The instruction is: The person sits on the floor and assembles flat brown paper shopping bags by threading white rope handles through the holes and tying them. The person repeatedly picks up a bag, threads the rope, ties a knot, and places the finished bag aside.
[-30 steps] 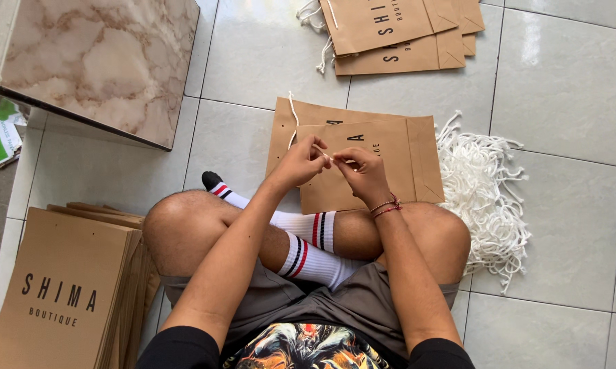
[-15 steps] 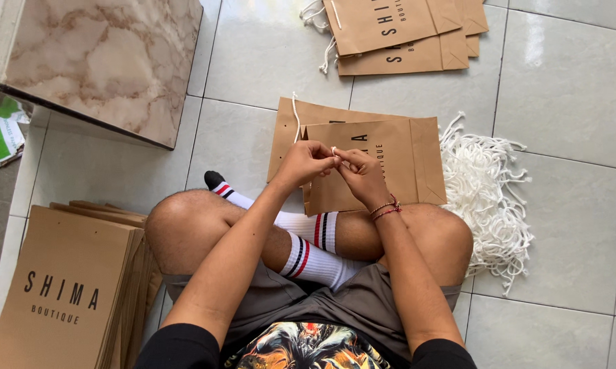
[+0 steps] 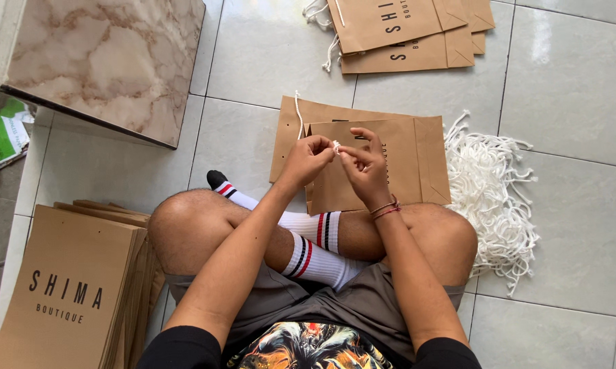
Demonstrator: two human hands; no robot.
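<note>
- Seated cross-legged on a white tiled floor (image 3: 567, 82), centre frame, over a flat brown paper bag (image 3: 390, 171) lying just past the knees.
- Left hand (image 3: 308, 158) and right hand (image 3: 364, 167) meeting above the bag's upper edge, fingertips of both pinched narrow on the end of a white cord (image 3: 336, 145).
- Other end of a cord (image 3: 298, 113) trailing up from the bag's upper-left corner, apparently already fitted.
- Judged mid-way on this bag: one handle end seemingly in place, the pinched end not yet finished; whether being knotted or threaded, too small to tell.
- Loose heap of cut white cords (image 3: 489, 191) at right of frame, just beside the bag.
- Bags with cords showing stacked at top of frame (image 3: 403, 31), seemingly done.
- Thick pile of flat bags (image 3: 69, 287) at lower left, no cords visible, seemingly left to do.
- Marble-patterned slab (image 3: 96, 61) at upper left.
</note>
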